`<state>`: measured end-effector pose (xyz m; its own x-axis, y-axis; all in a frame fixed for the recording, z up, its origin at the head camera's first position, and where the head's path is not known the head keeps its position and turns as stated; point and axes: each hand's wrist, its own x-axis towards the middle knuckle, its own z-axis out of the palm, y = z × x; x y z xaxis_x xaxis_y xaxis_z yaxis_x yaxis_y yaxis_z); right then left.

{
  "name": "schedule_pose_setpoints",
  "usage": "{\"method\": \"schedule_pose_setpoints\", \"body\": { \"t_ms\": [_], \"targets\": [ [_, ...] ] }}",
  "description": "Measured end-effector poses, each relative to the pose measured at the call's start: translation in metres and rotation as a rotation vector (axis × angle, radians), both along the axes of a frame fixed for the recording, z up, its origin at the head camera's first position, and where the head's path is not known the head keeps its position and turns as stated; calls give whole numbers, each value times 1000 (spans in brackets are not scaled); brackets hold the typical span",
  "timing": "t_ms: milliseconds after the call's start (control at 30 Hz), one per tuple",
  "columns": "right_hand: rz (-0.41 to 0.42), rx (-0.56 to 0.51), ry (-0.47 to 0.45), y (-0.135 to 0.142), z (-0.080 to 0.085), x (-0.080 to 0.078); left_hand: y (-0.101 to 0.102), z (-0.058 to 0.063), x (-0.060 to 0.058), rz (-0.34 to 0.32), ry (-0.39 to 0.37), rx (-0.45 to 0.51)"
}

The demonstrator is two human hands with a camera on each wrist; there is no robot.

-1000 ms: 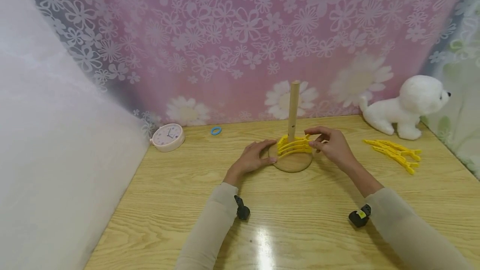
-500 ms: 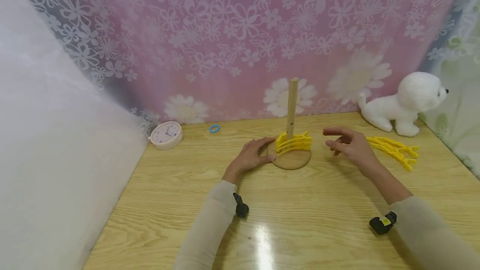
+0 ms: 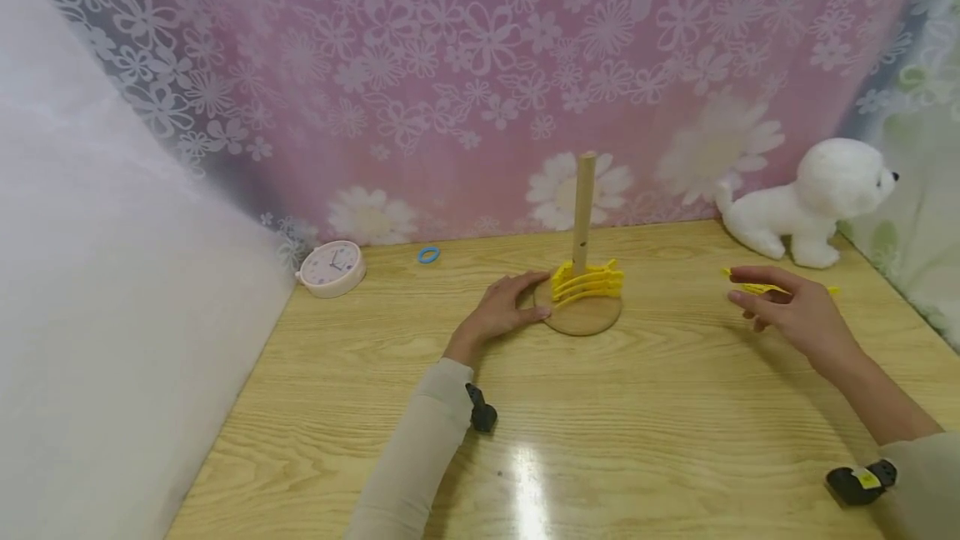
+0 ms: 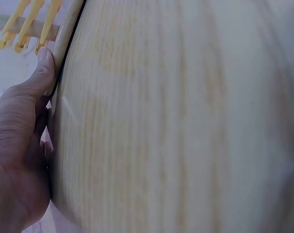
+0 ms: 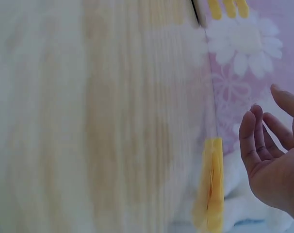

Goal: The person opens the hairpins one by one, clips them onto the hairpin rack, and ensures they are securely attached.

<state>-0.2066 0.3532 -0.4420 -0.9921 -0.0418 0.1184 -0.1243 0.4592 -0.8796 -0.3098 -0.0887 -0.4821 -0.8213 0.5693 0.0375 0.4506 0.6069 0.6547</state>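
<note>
A wooden stand with a round base (image 3: 585, 323) and an upright post (image 3: 583, 211) stands mid-table. Several curved yellow plastic strips (image 3: 588, 285) are stacked around the foot of the post. My left hand (image 3: 498, 309) holds the base at its left rim, thumb in front and fingers behind; the left wrist view has the thumb (image 4: 42, 73) at the rim, close to the strips. Over to the right, my right hand (image 3: 802, 319) hovers with relaxed fingers, holding nothing. It mostly hides the loose yellow strips (image 3: 756, 288) in the head view; the right wrist view shows their ends (image 5: 214, 187) near the fingers.
A white plush dog (image 3: 817, 202) sits at the back right. At the back left are a pink round clock (image 3: 332, 269) and a small blue ring (image 3: 428, 255). A flowered pink curtain (image 3: 450, 107) hangs along the table's back edge, with a white wall on the left.
My right hand has let go of the yellow strip at the post and moved right, over the loose strips. The left hand has stayed at the base.
</note>
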Motion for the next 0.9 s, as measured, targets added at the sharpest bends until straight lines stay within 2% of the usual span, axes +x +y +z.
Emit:
{"method": "schedule_pose_setpoints", "body": {
  "t_ms": [233,400,500,667,900],
  "targets": [
    [-114,109,-60,30,-1,15,0,0,0,4,0,0],
    [-152,167,-81,48,-7,21,2,-3,0,3,13,-16],
    [-182,213,-93,58,-12,20,1,-4,0,5,12,-14],
    [-246,347,-106,73,-19,22,1,-1,2,3,5,-7],
    [-293,380,-155,78,-20,24,2,2,2,-2,8,-17]
  ]
}}
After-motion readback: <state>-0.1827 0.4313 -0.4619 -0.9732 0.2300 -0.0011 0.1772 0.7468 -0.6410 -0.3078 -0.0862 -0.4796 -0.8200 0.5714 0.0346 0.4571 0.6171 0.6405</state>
